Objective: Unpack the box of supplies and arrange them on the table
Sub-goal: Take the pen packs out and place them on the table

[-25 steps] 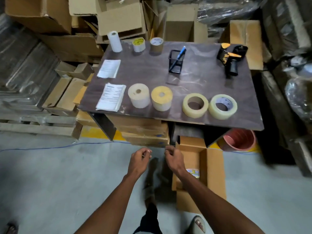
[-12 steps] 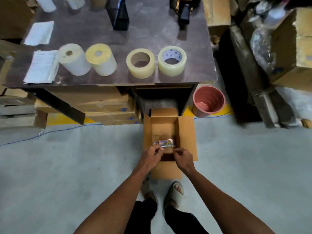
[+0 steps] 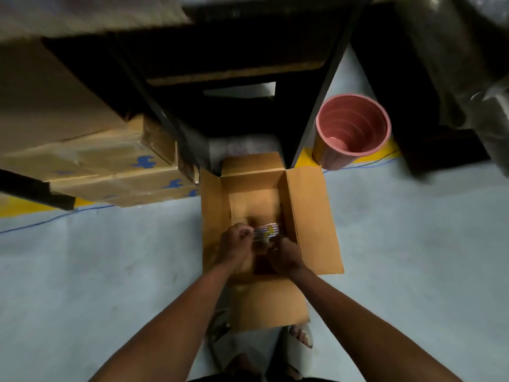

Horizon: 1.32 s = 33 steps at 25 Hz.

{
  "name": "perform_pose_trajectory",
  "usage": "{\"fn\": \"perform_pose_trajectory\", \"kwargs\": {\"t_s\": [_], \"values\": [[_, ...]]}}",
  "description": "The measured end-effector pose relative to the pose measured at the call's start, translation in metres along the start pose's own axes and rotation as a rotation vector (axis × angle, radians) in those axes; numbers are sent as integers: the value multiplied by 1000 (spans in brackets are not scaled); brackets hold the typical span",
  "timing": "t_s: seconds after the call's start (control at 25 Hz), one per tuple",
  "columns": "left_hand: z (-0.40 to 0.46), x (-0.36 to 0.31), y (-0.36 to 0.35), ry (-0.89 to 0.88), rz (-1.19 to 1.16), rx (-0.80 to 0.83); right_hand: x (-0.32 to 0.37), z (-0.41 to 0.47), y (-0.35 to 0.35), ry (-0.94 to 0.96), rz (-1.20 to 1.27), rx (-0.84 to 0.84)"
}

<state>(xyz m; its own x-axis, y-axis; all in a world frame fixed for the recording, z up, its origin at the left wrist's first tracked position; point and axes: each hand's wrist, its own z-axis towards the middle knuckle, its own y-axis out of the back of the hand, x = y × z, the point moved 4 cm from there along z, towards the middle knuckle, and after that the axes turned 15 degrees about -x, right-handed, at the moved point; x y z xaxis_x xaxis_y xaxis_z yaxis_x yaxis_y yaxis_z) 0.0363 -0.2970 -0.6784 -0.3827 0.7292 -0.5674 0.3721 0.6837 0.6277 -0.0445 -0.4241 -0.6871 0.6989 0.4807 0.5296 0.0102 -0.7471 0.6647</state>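
Cardboard box [image 3: 311,216] holds a shiny packet [image 3: 266,232], both hands' fingers [image 3: 242,233] pinching it.

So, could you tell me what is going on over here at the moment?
A person is bent over an open cardboard box on the floor, both hands down inside it. The left hand and right hand each have a grip on a small shiny wrapped packet, which sits low in the box and has not been lifted out yet. A pink ribbed bucket stands on the floor just beyond the box, to its right, and stacked cartons lie to the left.
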Motion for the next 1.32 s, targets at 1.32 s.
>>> {"fn": "perform_pose_trajectory", "kwargs": {"t_s": [1.32], "values": [[214,162,-216,-277,787,-26,-65,256,-157,234,-666,-112]]}}
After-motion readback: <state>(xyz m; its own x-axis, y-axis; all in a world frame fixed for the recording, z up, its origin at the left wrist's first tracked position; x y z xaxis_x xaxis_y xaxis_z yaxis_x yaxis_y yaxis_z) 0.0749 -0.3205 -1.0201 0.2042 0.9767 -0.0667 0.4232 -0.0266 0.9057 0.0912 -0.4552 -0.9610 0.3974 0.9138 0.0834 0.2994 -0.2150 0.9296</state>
